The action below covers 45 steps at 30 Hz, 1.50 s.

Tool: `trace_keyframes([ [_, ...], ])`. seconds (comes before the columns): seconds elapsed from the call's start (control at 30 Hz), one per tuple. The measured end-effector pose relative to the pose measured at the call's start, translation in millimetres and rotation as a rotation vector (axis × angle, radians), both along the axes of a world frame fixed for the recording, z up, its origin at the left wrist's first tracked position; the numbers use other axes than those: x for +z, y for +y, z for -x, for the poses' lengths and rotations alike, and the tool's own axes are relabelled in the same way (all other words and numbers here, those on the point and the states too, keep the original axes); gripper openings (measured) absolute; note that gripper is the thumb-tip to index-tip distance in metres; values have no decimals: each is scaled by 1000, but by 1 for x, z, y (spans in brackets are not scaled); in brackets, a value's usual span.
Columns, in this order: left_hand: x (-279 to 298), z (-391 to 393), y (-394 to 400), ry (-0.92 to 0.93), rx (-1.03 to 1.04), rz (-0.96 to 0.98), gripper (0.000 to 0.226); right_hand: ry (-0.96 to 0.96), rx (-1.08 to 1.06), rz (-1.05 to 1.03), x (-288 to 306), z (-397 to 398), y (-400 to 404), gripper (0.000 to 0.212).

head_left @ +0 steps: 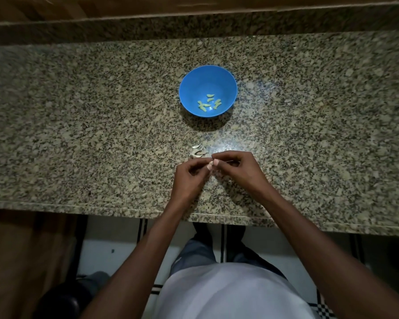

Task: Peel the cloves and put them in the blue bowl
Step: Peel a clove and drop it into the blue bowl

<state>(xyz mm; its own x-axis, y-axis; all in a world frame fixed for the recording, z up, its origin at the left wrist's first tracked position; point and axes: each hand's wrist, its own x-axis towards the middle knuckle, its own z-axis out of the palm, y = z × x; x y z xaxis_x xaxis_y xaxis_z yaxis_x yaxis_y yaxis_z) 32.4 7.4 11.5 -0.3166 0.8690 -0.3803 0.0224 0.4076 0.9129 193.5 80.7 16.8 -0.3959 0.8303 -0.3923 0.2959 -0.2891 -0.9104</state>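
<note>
Head view: a person's left hand (189, 173) and right hand (234, 168) meet fingertip to fingertip over a granite counter (78, 134), fingers of both curled in to pinch a small clove (210, 166) between them. A few pale cloves or skins (199, 151), which of the two cannot be told, lie just beyond the fingertips. Farther out sits the blue bowl (189, 88), holding several peeled cloves (209, 102). The clove is tiny and the light dim; a slipping nail could flick it onto the speckled stone, where it would be hard to find.
</note>
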Motion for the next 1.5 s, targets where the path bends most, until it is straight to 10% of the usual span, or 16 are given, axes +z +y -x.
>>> trace_keyframes([
  [0.37,7,0,-7,-50,163,19,39,-72,129,-58,0,4,-1,18],
  [0.63,1,27,-10,-93,75,4,28,133,-33,304,2,15,-8,17],
  [0.9,-20,49,-19,476,-98,-16,15,-614,266,-686,-12,36,-10,7],
  [1.5,-29,55,-10,663,-294,-69,10,-946,726,-848,16,68,-18,17],
])
